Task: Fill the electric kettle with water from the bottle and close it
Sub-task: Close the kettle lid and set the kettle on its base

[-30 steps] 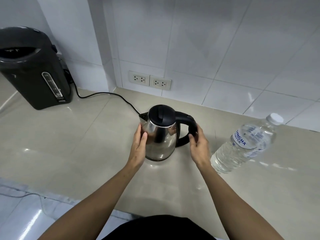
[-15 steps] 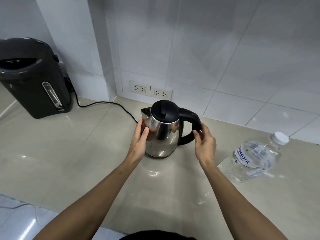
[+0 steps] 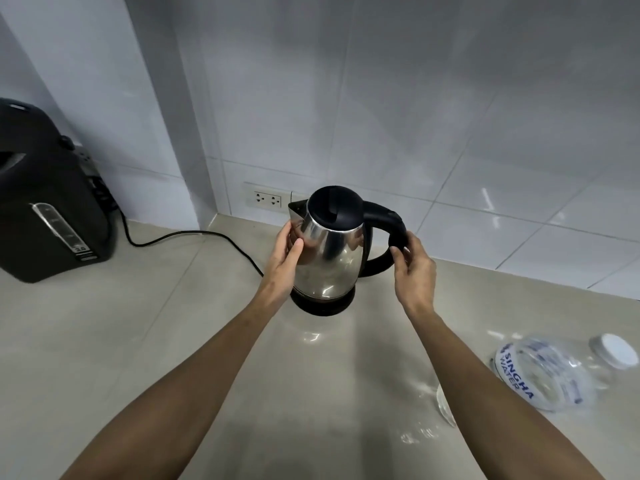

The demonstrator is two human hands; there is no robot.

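A steel electric kettle [image 3: 329,258] with a black lid, black handle and black base stands upright on the beige counter, its lid down. My left hand [image 3: 284,258] presses flat against the kettle's left side below the spout. My right hand [image 3: 414,268] curls its fingers around the black handle on the right. A clear plastic water bottle [image 3: 550,372] with a white cap and blue label stands at the lower right, capped, partly behind my right forearm.
A black hot-water dispenser [image 3: 52,202] stands at the far left, its black cord [image 3: 194,235] trailing across the counter toward the kettle. A double wall socket [image 3: 266,200] sits behind the kettle. Tiled wall rises at the back of the counter [image 3: 138,341].
The view has tilted up and closer, so kettle and bottle sit lower in frame. Both hands stay on the kettle, the right one shifting its fingers around the handle.
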